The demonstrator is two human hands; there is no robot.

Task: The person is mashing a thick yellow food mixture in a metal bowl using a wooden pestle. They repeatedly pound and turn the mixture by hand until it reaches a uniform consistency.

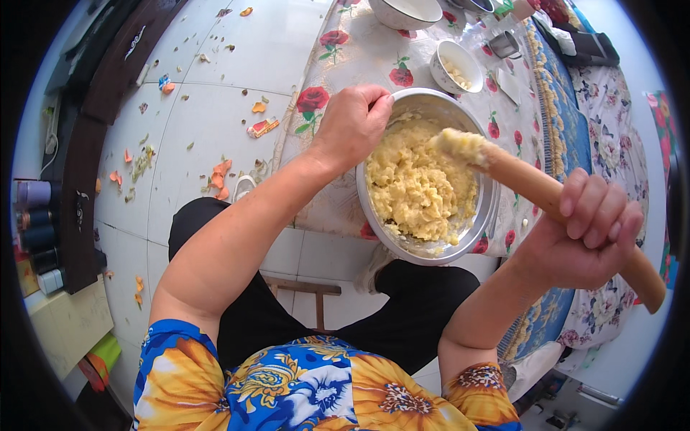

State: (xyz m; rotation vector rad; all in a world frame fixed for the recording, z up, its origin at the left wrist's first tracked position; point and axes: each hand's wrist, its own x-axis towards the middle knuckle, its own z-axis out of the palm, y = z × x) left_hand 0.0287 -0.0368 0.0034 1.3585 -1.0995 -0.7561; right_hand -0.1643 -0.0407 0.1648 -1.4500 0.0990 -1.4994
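A metal bowl (368, 210) holds lumpy yellow mash (415, 183), which looks like mashed potato. My left hand (354, 121) grips the bowl's rim on its upper left side. Closed around a wooden rolling pin (531, 183) is my right hand (587, 231), to the right of the bowl. Mash coats the pin's far end, which is over the right part of the bowl. The pin slants, with its bare end past my right hand. The bowl stands near the edge of a table covered by a rose-patterned tablecloth (350, 70).
Beyond the metal bowl stands a small white bowl (442, 64) with pale pieces, perhaps garlic cloves. A larger white bowl (401, 16) and a metal cup (504, 44) are farther back. Peels and scraps (218, 178) litter the tiled floor at left. A blue fringed cover (566, 134) lies at right.
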